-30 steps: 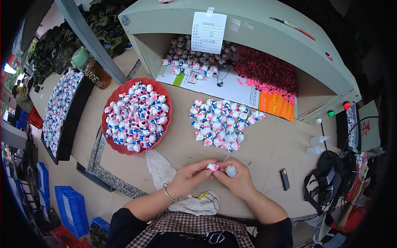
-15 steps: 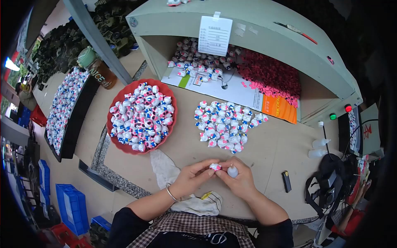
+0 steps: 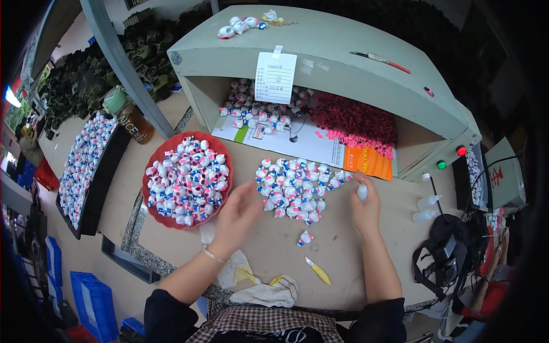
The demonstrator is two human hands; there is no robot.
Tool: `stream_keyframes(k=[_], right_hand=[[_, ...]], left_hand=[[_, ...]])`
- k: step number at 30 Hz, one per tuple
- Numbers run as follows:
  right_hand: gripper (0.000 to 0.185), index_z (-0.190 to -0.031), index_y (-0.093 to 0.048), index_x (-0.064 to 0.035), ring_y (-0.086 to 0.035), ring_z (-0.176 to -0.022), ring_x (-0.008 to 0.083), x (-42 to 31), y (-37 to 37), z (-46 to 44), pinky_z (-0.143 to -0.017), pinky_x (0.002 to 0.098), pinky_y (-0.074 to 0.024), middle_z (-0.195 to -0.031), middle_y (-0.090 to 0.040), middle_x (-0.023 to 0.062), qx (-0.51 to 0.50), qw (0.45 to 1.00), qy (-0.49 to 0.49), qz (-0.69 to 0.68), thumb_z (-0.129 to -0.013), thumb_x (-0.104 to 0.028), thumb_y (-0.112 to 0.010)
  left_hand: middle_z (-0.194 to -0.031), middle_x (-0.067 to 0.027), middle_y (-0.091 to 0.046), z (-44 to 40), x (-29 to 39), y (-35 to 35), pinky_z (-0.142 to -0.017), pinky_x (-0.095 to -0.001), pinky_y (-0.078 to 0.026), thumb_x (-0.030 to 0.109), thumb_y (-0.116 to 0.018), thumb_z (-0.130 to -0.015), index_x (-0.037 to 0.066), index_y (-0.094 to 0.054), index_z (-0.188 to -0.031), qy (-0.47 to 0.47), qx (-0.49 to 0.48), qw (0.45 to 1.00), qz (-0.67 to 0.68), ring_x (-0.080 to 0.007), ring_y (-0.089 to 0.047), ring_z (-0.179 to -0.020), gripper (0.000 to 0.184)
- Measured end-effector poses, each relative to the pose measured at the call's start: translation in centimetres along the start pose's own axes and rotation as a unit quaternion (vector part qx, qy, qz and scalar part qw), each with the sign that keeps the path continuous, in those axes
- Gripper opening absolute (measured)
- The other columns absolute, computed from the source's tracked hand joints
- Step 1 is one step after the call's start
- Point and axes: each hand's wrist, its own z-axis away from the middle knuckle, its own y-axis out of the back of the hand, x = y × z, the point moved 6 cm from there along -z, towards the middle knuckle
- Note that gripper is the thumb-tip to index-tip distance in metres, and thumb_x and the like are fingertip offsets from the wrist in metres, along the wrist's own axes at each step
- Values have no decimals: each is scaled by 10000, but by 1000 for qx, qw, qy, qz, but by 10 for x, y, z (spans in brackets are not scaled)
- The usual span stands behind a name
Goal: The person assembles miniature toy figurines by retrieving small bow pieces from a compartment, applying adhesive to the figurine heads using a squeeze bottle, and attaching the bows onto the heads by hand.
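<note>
Beige surface: we see it carry the grey-green cabinet at the rear, its top more exposed than earlier. The red bowl of figurines sits left of the loose figurine group. The hands, formerly together around one figurine, are now apart. The left hand, blurred, is between bowl and group; we cannot tell its fingers' state. The right hand is beside the group's right end. The yellow-handled knife is newly visible. The right fingers hold the white bottle. A single figurine lies between group and knife.
</note>
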Motion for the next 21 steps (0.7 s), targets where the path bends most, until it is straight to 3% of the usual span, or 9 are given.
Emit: stream_keyframes(k=[1, 2, 5, 9, 12, 18, 21], right_hand=[[321, -1035, -525, -17, -483, -1047, 234, 11, -9, -6, -888, 289, -369, -1077, -519, 136, 3, 1000, 6, 11, -728, 62, -480], [332, -1041, -527, -15, -469, -1072, 247, 18, -15, -9, -903, 294, -358, -1102, -507, 146, 4, 1000, 12, 21, -721, 63, -480], [329, -1067, -523, -3, -502, -999, 171, 15, -39, -5, -865, 262, -374, -1076, -533, 98, -9, 999, 21, 27, -747, 52, -474], [321, -1077, -530, -24, -499, -963, 118, 6, -59, 7, -836, 244, -392, -1068, -544, 59, -85, 978, -118, -147, -763, 24, -486], [319, -1087, -524, -21, -499, -944, 103, -3, -65, 18, -821, 238, -394, -1057, -549, 55, -102, 976, -98, -168, -772, 16, -483], [310, -1085, -513, -9, -489, -1036, 141, -44, -63, 36, -863, 257, -380, -1093, -544, 88, -158, 977, -23, -142, -779, 27, -479], [313, -1081, -510, -18, -492, -1052, 180, -62, -48, 44, -868, 286, -387, -1099, -534, 105, -158, 974, 22, -161, -770, 19, -498]], left_hand=[[-1263, -173, -388, -16, 10, -8, -943, -383, -316, 239, -529, -836, 31, -409, -1215, -112, 0, 980, -166, -282, -386, -1148, 449], [-1282, -191, -360, -25, 16, -20, -959, -405, -294, 243, -534, -829, 13, -407, -1214, -218, 1, 920, -325, -309, -353, -1173, 466], [-1281, -214, -346, -59, -21, -39, -973, -425, -260, 257, -568, -806, 20, -468, -1169, -205, -29, 924, -321, -363, -314, -1183, 445], [-1267, -161, -388, -52, -30, -49, -980, -377, -263, 227, -555, -819, 57, -535, -1108, -212, -47, 936, -279, -343, -325, -1188, 337], [-1266, -136, -406, -40, -37, -48, -986, -354, -262, 162, -529, -831, 47, -522, -1122, -128, -94, 975, -153, -295, -322, -1212, 313], [-1274, -134, -405, -19, -24, -42, -1008, -338, -231, 51, -491, -825, 19, -463, -1175, -108, -169, 979, -46, -245, -280, -1255, 352], [-1233, -132, -437, -8, -1, -24, -972, -319, -301, 30, -509, -813, 27, -467, -1165, -131, -132, 979, -86, -211, -377, -1192, 355]])
